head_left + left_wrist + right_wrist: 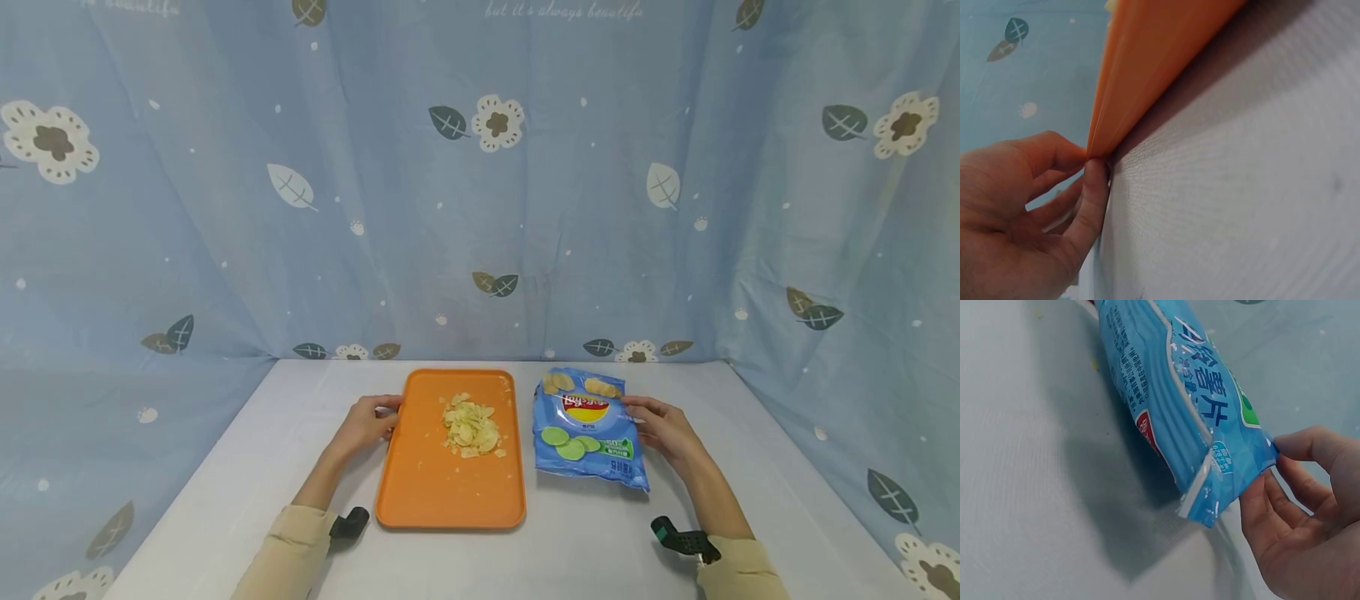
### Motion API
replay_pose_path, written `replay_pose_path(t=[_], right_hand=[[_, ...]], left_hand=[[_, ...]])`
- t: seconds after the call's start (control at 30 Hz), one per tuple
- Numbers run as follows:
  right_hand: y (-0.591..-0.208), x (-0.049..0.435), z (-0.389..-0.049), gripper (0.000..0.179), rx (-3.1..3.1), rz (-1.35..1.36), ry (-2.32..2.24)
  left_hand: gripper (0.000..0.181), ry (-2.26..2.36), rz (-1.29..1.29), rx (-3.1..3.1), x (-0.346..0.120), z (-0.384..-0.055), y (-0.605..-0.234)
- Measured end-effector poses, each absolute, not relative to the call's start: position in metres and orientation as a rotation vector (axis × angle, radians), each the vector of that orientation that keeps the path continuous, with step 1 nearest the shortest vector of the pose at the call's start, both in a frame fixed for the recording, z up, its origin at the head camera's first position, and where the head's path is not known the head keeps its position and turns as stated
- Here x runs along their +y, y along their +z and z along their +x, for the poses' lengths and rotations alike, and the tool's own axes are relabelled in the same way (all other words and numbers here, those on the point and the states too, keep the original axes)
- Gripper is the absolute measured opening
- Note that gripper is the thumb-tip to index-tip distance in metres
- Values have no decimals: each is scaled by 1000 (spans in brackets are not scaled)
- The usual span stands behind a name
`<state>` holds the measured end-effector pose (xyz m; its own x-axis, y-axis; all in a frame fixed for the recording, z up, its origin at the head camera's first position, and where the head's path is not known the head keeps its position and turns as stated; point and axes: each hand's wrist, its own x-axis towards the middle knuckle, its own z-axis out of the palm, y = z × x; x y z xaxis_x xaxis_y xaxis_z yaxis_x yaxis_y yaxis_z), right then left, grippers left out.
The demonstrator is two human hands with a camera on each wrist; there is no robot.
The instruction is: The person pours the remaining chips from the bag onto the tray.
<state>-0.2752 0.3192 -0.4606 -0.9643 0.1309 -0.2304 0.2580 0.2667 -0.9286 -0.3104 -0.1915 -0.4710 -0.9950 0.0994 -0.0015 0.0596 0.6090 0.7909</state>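
Observation:
My left hand (pixel 367 427) is at the left edge of an orange tray (pixel 450 508), with finger and thumb pinching its rim; the left wrist view shows the fingertips of that hand (pixel 1029 206) at the tray's edge. A loose pile of potato chips (pixel 471 427) lies on the tray, with crumbs around it. To the right, my right hand (pixel 666 429) holds the right side of a blue Lay's chip bag (pixel 585 429), pictured with green lime slices. The right wrist view has thumb and fingers (pixel 1260 512) pinching the bag's edge, and a shadow falls beneath the bag.
Both objects are over a white table (pixel 585 550). A blue curtain (pixel 570 233) printed with leaves and flowers encloses the back and sides. Each wrist carries a dark camera mount, the left mount (pixel 349 525) close to the tray's near left corner. Small yellow crumbs dot the tabletop near the bag.

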Motion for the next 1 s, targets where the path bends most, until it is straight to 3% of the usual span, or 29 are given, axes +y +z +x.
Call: replay_pose_path(t=[1.0], right_hand=[[-461,322,-273,59,2434,370,-1736]], left_hand=[[41,1329,173,2778,-191,-309,-470]])
